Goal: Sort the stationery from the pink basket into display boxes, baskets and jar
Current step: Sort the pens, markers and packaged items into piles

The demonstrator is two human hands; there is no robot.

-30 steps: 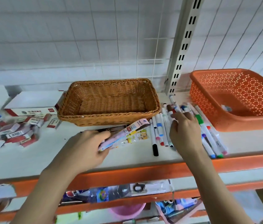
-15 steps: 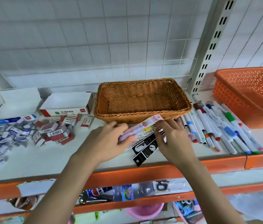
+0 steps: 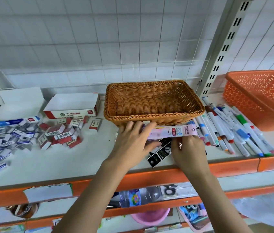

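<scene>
While both hands meet at the front of the shelf, the pink packet lies flat between them, its long axis running from 9 o'clock to 3 o'clock. The left hand holds the packet's left end with fingers curled over it. The right hand pinches the right part from below; some black packets lie under both hands. The wicker basket stands just beyond the packet, at 12 o'clock from the hands, and its front wall nearly touches the packet's long edge. I judge that the packet only needs to be lifted over this wall and laid lengthwise inside, and both hands are equally near. The markers lie at 3 o'clock, the erasers at 9 o'clock.
</scene>
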